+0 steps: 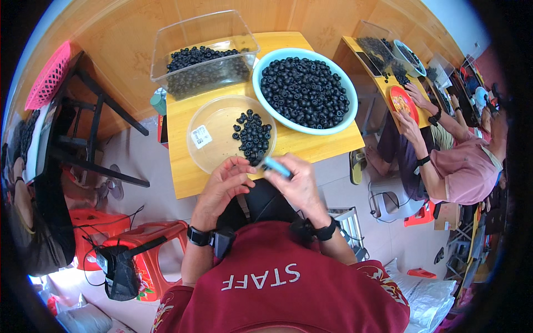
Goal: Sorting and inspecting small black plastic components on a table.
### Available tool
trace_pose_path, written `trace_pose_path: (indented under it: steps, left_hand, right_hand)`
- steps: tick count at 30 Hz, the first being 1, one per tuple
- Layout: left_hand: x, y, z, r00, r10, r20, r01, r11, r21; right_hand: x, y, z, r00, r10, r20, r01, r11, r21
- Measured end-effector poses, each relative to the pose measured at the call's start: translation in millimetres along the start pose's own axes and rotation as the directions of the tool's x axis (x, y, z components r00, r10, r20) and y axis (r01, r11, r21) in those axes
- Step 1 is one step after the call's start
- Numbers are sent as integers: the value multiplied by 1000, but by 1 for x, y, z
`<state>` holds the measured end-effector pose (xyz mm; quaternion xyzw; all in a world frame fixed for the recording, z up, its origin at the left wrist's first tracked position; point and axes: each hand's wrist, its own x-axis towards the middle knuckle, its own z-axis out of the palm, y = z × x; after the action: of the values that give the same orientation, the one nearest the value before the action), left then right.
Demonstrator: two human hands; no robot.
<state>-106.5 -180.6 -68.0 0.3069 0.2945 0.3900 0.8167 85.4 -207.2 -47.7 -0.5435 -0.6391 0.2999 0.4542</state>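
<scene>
Both hands work at the near edge of the yellow desk [183, 177]: the right hand [297, 186] has its grip closed on a small blue tool [276, 165], while the left hand [225, 180] pinches its fingertips together, contents too small to tell. Black ring-shaped parts [252, 135] lie just ahead in the clear shallow dish [214, 125]. Advisable: keep work over the dish so dropped parts stay contained.

A small light-blue, stick-shaped tool [276, 165] is pinched in the fingers of the right hand [300, 186], lying slanted just over the near edge of a shallow, round, clear plastic dish [214, 119]. The left hand [222, 186] is curled close beside it, fingertips bent toward the tool. A loose cluster of small black ring-shaped beads [252, 136] is gathered in the right half of the dish.
</scene>
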Motion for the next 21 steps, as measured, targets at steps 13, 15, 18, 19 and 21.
trace_pose_path:
  steps: [13,15,18,19,21]
  left_hand:
    - [-2,1,-11,995,60,-78,-61,998,-5]
    - [-2,0,-14,995,54,-86,-55,998,-5]
    - [-2,-1,-21,994,59,-90,-60,998,-6]
    - [-1,-1,-23,994,70,-81,-70,998,-5]
    - [-1,-2,-26,992,78,-94,-79,997,0]
  right_hand:
    - [113,76,-83,968,63,-242,-196,792,-579]
    - [108,74,-83,967,-20,-253,-147,770,-621]
    - [98,55,-86,939,-49,-340,-172,790,-588]
    - [94,50,-89,929,-10,-369,-211,805,-554]
    - [83,50,-98,917,31,-398,-253,816,-520]
